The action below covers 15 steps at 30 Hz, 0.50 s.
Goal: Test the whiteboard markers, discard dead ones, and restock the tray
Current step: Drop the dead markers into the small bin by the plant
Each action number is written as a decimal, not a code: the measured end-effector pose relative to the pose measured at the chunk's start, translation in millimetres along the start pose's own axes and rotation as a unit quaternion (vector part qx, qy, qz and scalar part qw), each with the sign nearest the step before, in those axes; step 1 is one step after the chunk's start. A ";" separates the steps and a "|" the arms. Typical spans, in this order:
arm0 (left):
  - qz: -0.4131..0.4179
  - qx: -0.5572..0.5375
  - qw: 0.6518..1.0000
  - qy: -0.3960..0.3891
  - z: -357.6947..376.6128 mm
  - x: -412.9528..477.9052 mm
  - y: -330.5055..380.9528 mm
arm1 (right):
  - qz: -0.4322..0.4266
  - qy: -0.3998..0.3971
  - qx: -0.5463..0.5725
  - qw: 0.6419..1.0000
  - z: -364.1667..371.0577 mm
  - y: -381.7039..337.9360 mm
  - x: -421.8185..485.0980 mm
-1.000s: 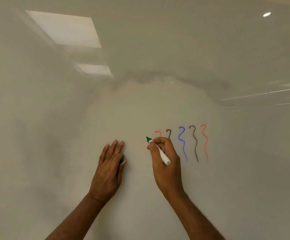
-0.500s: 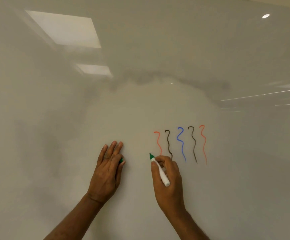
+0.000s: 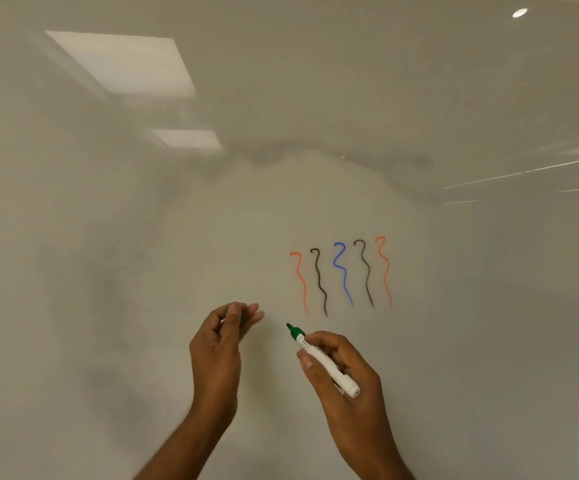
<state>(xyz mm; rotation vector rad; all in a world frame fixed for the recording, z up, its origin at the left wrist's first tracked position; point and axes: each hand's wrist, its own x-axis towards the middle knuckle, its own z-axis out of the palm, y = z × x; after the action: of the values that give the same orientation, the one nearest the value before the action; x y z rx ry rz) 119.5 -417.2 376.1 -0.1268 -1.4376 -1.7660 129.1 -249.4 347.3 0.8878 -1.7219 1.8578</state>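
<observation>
A white marker (image 3: 322, 360) with a green tip lies uncapped in my right hand (image 3: 343, 379), gripped by the barrel, tip pointing up-left and just off the whiteboard (image 3: 142, 254). My left hand (image 3: 220, 344) is raised off the board and pinches the green cap (image 3: 243, 317), mostly hidden by the fingers. Several wavy test lines (image 3: 341, 275) in red, black and blue run down the board above my right hand. No green line shows left of them.
The glossy whiteboard fills the whole view, with smeared grey erase marks (image 3: 315, 154) in its middle and reflected ceiling lights (image 3: 122, 62) at upper left. No tray or other markers are in sight.
My right hand drew the green marker down the board beside the red line and now has pulled back lower. My left hand lifted off the board and turned, the cap pinched in its fingers.
</observation>
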 end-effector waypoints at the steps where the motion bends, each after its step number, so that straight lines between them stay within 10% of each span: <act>1: -0.074 -0.077 0.994 -0.009 5.3 -4.8 4.0 | -0.004 -0.016 0.005 1.000 -2.4 -2.6 -2.7; 7: -0.265 -0.311 0.913 -0.016 28.9 -37.4 16.3 | -0.006 -0.068 0.009 0.998 -20.7 -7.1 -17.3; 15: -0.282 -0.289 0.915 -0.018 51.4 -93.6 22.6 | 0.017 -0.081 0.032 0.996 -46.8 -10.1 -38.1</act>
<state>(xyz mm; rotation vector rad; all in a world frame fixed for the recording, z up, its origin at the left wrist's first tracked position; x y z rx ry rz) 173.7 -323.8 359.4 -0.0509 -0.9782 -2.6480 155.5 -198.3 326.4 1.0666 -1.7901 1.9183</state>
